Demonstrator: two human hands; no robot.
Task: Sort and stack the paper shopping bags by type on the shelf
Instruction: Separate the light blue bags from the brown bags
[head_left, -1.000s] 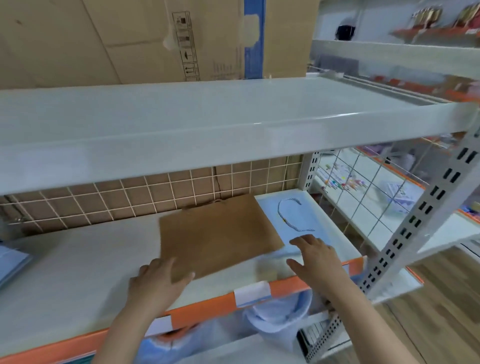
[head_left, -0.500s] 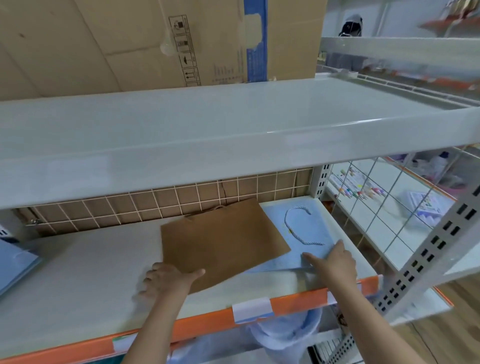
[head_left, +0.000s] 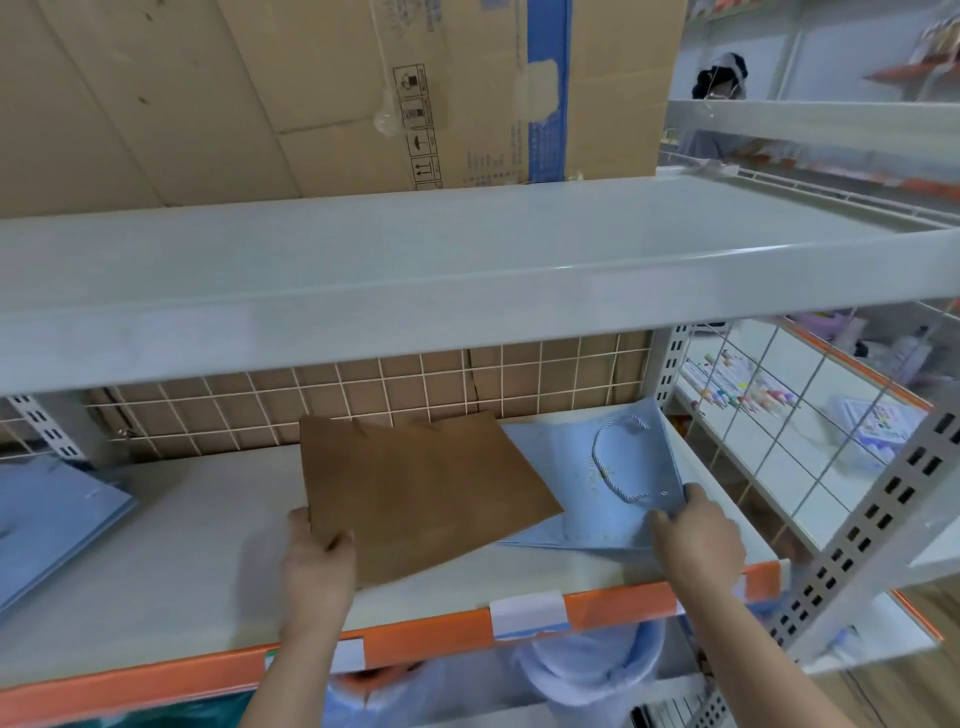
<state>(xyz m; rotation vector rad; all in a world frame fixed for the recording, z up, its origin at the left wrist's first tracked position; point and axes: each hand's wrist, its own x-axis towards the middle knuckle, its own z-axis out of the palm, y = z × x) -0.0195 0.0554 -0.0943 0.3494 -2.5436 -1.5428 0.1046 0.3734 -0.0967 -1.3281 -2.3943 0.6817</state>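
Fingers of the left hand (head_left: 318, 564) pinch the near-left corner of the brown bag (head_left: 421, 493), lying flat mid-shelf (head_left: 156, 551). The right hand (head_left: 696, 535) grips the blue bag (head_left: 566, 467) it overlaps, just right. Separating seems underway; next, slide blue clear toward the other blue bags (head_left: 47, 514) far left.

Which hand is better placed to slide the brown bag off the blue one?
Left. The left hand already pinches the brown bag at its near left corner; the right hand is occupied gripping the blue bag.
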